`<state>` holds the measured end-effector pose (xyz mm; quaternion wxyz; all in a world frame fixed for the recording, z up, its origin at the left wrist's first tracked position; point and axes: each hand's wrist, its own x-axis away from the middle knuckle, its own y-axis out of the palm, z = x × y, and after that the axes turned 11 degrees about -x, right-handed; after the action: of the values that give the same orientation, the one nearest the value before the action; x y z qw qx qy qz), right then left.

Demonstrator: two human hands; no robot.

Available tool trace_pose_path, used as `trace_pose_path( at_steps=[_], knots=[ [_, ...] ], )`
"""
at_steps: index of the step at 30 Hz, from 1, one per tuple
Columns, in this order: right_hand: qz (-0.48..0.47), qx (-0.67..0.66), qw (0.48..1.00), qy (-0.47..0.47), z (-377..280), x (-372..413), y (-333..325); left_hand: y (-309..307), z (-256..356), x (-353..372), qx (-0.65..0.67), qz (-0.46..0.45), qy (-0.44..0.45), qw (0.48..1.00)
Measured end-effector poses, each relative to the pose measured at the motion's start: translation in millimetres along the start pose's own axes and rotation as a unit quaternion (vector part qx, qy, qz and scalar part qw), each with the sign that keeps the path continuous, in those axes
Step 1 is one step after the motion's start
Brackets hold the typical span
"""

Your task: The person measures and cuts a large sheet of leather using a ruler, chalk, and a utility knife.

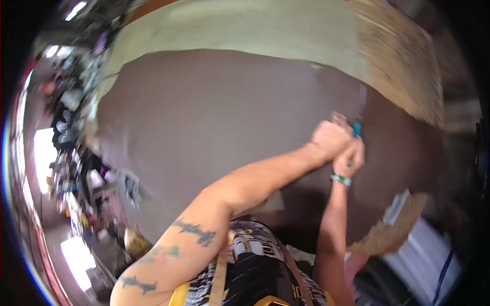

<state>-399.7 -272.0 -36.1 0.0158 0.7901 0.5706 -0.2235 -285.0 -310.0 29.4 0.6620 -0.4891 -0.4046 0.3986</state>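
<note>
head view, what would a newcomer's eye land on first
Probably the broad dark brown sheet filling the middle. Next, right of centre, the left hand and right hand close together beside a small teal item, then the bright patches down the left edge.

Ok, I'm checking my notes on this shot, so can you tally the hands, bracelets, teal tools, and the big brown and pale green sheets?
Hands: 2 (left hand, right hand)
Bracelet: 1
Teal tool, blurred: 1
Brown sheet: 1
Pale green sheet: 1
Total: 6
</note>
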Motion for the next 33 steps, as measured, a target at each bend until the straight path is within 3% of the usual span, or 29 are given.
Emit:
trace_pose_path(
  at_steps=[1, 3, 4, 6, 9, 16, 19, 22, 25, 33],
  knots=[
    [0.016, 0.035, 0.999, 0.008, 0, 0, 3, -1, -5, -1, 0.012, -0.030, 0.004, 0.999],
    [0.006, 0.079, 0.993, -0.086, -5, -8, -7, -23, -5, 1, 0.039, 0.001, -0.023, 0.999],
    [0.001, 0.040, 0.999, 0.020, -5, -5, -11, -21, -8, 0, 0.059, 0.062, -0.023, 0.996],
    [0.013, 0.018, 1.000, 0.001, -10, -3, -9, -11, -16, -1, 0.069, 0.155, -0.010, 0.986],
    [0.043, 0.026, 0.998, -0.049, -1, -2, -6, -17, -18, 1, 0.076, 0.071, -0.037, 0.994],
    [0.003, 0.020, 1.000, -0.015, -10, 0, -8, -15, -18, 1, 0.086, 0.076, -0.020, 0.993],
    [0.005, 0.017, 1.000, -0.010, -8, -1, -6, -25, -14, -1, 0.065, 0.012, -0.032, 0.997],
    [0.000, 0.046, 0.998, -0.030, -5, -7, -6, -12, -10, 1, 0.011, 0.145, 0.039, 0.989],
    [-0.020, 0.043, 0.998, -0.048, 0, -17, -8, -15, -6, 2, -0.007, 0.066, 0.034, 0.997],
    [-0.058, 0.019, 0.998, -0.035, 11, -34, -13, -22, -14, -4, -0.010, 0.056, 0.064, 0.996]
  ],
)
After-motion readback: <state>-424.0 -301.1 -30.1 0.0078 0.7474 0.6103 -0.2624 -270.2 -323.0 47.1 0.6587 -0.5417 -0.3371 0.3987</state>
